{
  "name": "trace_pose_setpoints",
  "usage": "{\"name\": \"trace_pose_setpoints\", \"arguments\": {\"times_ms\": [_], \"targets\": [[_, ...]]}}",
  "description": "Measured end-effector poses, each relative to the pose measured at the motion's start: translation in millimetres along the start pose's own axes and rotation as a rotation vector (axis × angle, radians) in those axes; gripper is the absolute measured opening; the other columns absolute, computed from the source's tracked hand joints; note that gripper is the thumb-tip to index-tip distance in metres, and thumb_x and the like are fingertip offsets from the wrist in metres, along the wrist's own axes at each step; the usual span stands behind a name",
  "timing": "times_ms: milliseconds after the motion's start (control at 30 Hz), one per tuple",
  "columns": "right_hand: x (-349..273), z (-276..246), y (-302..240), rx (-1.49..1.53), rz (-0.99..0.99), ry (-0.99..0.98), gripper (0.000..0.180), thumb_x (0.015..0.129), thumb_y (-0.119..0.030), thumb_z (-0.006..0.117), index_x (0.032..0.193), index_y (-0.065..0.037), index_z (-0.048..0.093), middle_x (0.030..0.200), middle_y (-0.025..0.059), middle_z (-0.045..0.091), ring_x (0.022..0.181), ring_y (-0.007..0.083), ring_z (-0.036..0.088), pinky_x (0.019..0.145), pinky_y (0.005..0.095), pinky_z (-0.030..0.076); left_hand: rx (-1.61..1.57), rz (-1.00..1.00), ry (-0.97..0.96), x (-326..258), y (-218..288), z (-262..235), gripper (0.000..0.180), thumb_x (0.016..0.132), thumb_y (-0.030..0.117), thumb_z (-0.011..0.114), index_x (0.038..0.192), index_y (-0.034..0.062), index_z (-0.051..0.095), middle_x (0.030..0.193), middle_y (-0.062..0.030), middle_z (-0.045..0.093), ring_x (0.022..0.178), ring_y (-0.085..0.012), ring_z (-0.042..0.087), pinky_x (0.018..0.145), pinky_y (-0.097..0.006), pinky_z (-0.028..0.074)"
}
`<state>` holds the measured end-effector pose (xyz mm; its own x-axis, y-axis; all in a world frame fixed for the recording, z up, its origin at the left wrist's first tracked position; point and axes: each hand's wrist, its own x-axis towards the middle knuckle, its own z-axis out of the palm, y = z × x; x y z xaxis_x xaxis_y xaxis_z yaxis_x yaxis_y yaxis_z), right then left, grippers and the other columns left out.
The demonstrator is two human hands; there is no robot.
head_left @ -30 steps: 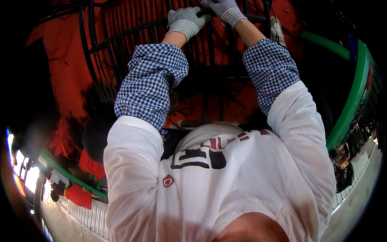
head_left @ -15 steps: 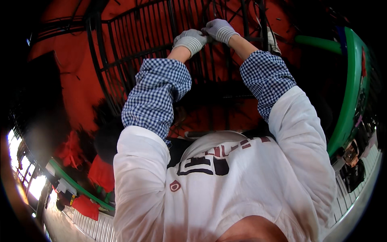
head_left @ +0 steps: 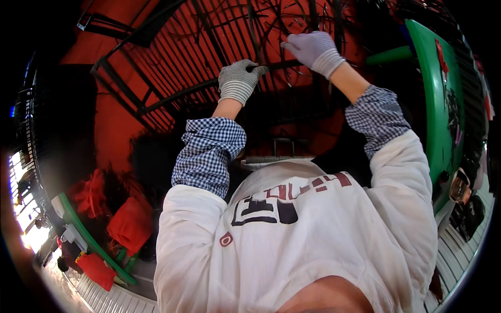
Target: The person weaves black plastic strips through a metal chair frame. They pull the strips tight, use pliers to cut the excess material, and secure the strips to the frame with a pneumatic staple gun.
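A black slatted frame (head_left: 182,97), strung with many thin parallel strips, lies tilted in front of me over a red surface. My left hand (head_left: 239,82), in a grey striped knit glove, is closed over the frame's near rail, thumb and forefinger curled at its edge. Above the same rail and farther right is my right hand (head_left: 316,52), gloved alike. Its fingers are pinched together and point left; whatever they hold is too thin and dark to make out. Loose black strips (head_left: 282,23) curl around the frame's far right part.
A green curved-edge table (head_left: 429,94) stands at the right, with a green bar (head_left: 389,56) jutting toward the frame. At the lower left are red cloth-like pieces (head_left: 130,224) and another green edge (head_left: 96,242). Red floor (head_left: 117,130) shows left of the frame.
My hands were close together at the rail; now they are apart, the right one drawn off to the right. The left hand has come a little nearer, and the view has shifted.
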<state>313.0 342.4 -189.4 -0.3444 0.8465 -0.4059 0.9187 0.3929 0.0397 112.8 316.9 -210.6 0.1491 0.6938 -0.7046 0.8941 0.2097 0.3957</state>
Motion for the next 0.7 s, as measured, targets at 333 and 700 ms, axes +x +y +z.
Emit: {"name": "trace_pose_setpoints", "arguments": {"times_ms": [333, 700], "targets": [[-123.8, -60.6, 126.9, 0.108, 0.211, 0.251, 0.026, 0.100, -0.040, 0.052, 0.101, -0.018, 0.066, 0.085, 0.0082, 0.072, 0.078, 0.0292, 0.070, 0.065, 0.0419, 0.056, -0.191, -0.060, 0.115, -1.5, -29.9, 5.6, 0.052, 0.092, 0.063, 0.056, 0.109, 0.0177, 0.075, 0.085, -0.0059, 0.073, 0.077, -0.0237, 0.067, 0.100, -0.044, 0.046], [-39.6, 0.5, -64.4, 0.101, -0.207, 0.346, 0.038, 0.095, -0.014, 0.055, 0.133, -0.015, 0.057, 0.133, 0.0045, 0.059, 0.119, 0.0277, 0.058, 0.104, 0.0418, 0.045, 0.204, 0.210, 0.392, 6.6, -27.7, 13.0, 0.052, 0.097, 0.060, 0.048, 0.116, 0.0187, 0.072, 0.102, -0.0092, 0.074, 0.092, -0.0265, 0.070, 0.094, -0.045, 0.050]]}}
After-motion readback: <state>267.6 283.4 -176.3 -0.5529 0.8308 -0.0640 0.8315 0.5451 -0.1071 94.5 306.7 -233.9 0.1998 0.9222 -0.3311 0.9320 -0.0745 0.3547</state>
